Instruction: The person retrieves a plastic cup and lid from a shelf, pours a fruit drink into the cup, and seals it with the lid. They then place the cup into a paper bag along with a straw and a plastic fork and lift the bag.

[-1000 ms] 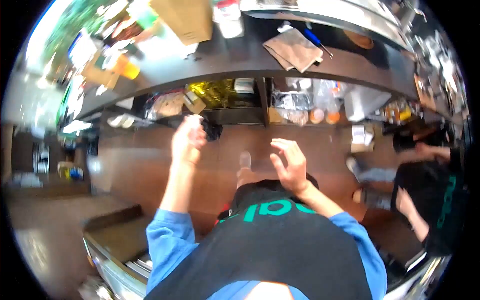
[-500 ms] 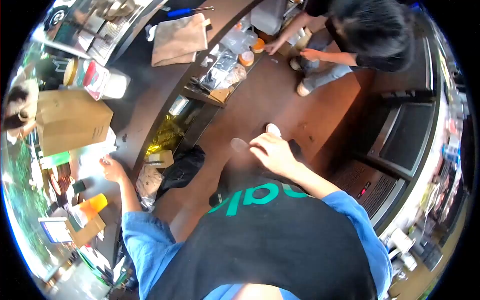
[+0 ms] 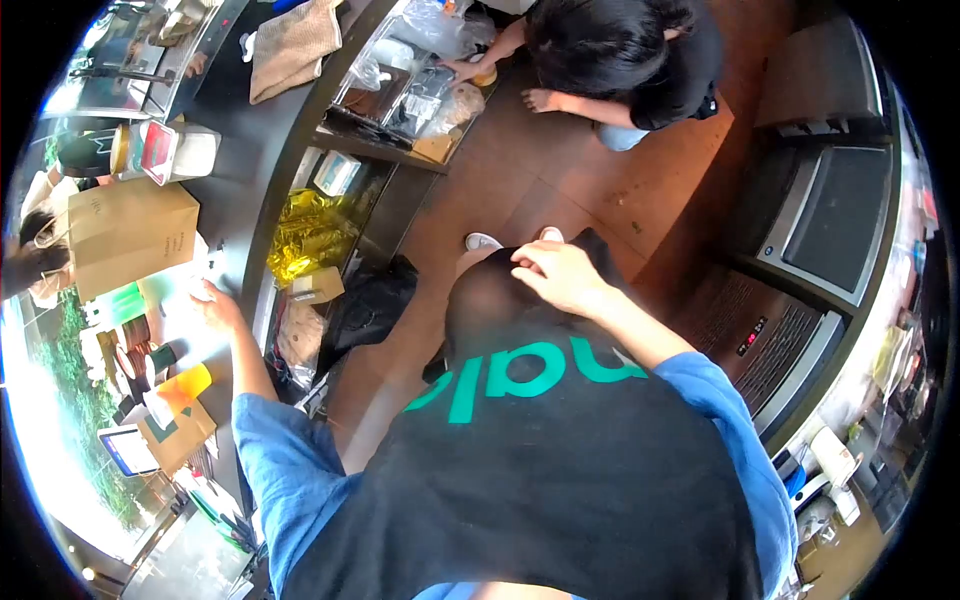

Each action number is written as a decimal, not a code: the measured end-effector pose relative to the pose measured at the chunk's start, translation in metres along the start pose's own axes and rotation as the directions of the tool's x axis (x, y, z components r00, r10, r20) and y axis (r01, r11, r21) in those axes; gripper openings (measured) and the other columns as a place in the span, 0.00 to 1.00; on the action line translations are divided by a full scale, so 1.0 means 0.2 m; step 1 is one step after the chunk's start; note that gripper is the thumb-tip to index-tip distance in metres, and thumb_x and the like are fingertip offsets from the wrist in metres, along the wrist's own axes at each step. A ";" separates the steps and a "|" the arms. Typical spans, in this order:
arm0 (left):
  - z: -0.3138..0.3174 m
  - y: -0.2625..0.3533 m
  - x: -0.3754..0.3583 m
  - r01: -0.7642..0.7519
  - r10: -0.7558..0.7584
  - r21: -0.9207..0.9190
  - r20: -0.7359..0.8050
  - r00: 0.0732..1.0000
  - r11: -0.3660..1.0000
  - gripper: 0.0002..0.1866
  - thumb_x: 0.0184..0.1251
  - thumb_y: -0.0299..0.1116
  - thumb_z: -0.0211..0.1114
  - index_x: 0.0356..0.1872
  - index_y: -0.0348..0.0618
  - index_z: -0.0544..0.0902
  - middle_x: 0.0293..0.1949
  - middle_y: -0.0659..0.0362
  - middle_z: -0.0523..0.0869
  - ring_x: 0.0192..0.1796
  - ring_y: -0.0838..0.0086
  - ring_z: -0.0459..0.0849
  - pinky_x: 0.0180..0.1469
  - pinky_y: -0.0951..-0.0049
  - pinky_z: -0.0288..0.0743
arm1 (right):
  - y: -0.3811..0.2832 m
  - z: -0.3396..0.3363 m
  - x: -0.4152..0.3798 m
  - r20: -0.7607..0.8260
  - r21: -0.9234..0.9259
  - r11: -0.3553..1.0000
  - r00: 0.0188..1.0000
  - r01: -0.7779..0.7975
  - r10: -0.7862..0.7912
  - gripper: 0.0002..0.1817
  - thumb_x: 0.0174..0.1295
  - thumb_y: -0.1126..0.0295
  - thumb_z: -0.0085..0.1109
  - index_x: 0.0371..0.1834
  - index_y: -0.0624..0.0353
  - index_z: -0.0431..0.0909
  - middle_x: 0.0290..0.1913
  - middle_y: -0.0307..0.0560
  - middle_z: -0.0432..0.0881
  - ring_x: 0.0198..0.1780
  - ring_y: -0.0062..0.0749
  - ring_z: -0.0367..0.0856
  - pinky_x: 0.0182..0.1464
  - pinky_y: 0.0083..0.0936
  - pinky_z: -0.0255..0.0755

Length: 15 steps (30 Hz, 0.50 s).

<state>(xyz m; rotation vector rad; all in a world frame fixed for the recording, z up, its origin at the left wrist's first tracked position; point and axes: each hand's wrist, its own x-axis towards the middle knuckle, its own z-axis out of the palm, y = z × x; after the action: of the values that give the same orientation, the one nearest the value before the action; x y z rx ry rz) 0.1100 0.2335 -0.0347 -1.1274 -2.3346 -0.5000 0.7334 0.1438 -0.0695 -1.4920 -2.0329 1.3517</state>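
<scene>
My left hand (image 3: 218,308) is over the counter at the left, beside a glaring white patch and below a brown paper bag (image 3: 135,238). Its fingers look apart, though glare washes out their tips. I can make out nothing held there. In front of my black apron (image 3: 560,460) hangs my right hand (image 3: 562,278), its fingers loosely bent and nothing visible in them. An orange cup (image 3: 183,388) and a green item (image 3: 120,305) stand on the counter near my left hand.
A co-worker (image 3: 625,70) crouches ahead, one hand at a shelf holding plastic bags (image 3: 435,30). Below the counter (image 3: 240,165) are gold foil packaging (image 3: 312,235) and a black bag (image 3: 375,310). A folded brown cloth (image 3: 295,50) lies on top. Appliances (image 3: 835,230) line the right side.
The view has shifted forward and turned slightly. The co-worker has bent lower, with a hand still at the shelf. My two hands keep much the same poses.
</scene>
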 end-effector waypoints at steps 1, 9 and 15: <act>-0.02 0.02 -0.01 -0.005 0.005 -0.005 -0.005 1.000 1.000 0.34 0.67 0.60 0.50 0.64 0.43 0.68 0.59 0.43 0.74 0.57 0.46 0.74 0.58 0.53 0.68 | 0.04 -0.01 -0.05 -0.063 -0.036 0.999 0.998 -0.002 0.000 0.12 0.60 0.63 0.57 0.41 0.59 0.78 0.36 0.48 0.82 0.39 0.37 0.82 0.43 0.32 0.76; -0.12 0.21 -0.08 0.062 -0.042 0.283 -0.074 0.996 0.957 0.36 0.65 0.65 0.46 0.59 0.44 0.74 0.57 0.50 0.76 0.60 0.54 0.71 0.54 0.42 0.65 | 0.28 -0.16 -0.41 -0.085 -0.075 0.932 0.933 -0.356 0.349 0.12 0.60 0.62 0.57 0.39 0.58 0.79 0.35 0.49 0.83 0.39 0.42 0.82 0.45 0.34 0.74; -0.14 0.24 -0.08 0.074 -0.055 0.241 -0.084 0.995 0.968 0.35 0.66 0.64 0.46 0.57 0.43 0.75 0.55 0.50 0.78 0.58 0.53 0.73 0.55 0.45 0.65 | 0.43 -0.04 -0.42 -0.057 0.071 0.880 0.879 -0.470 0.474 0.13 0.60 0.61 0.57 0.40 0.58 0.81 0.34 0.50 0.85 0.39 0.41 0.84 0.45 0.34 0.75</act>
<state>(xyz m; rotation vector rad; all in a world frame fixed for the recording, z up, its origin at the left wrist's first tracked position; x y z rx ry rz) 0.1646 0.2376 -0.0166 -0.9048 -2.2973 -0.2638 0.8257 0.0786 -0.1094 -2.0710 -1.6270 1.4760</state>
